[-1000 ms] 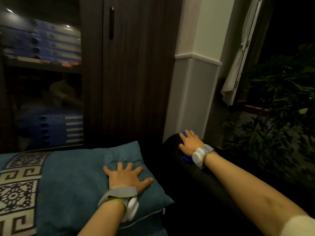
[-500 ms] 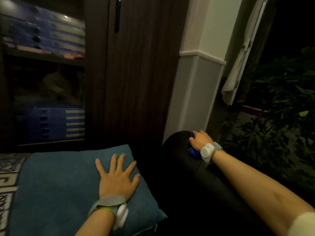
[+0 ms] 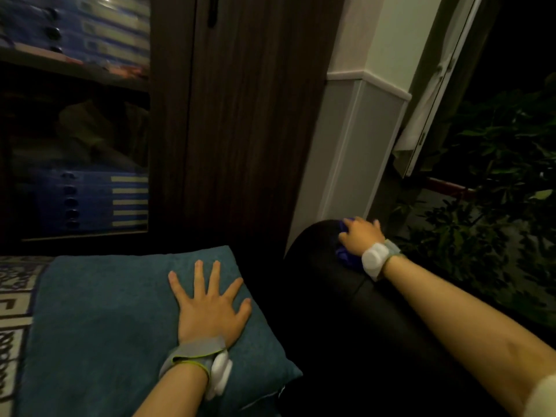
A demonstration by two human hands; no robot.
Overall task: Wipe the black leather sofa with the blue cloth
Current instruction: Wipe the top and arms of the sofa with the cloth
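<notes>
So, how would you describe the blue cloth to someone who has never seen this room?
Find the black leather sofa and follow its rounded armrest to the far end, near the grey wall corner. There the right hand covers a bunched cloth. It is vivid blue, unlike the duller teal cushion under the left hand.

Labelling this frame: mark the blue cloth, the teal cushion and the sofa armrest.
blue cloth (image 3: 344, 256): head view, bunched part below the right hand.
teal cushion (image 3: 99, 311): head view, bare top face.
sofa armrest (image 3: 313, 266): head view, rounded black top.

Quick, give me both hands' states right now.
Left hand: open, flat on the teal cushion.
Right hand: gripping the blue cloth on the sofa arm.
</notes>
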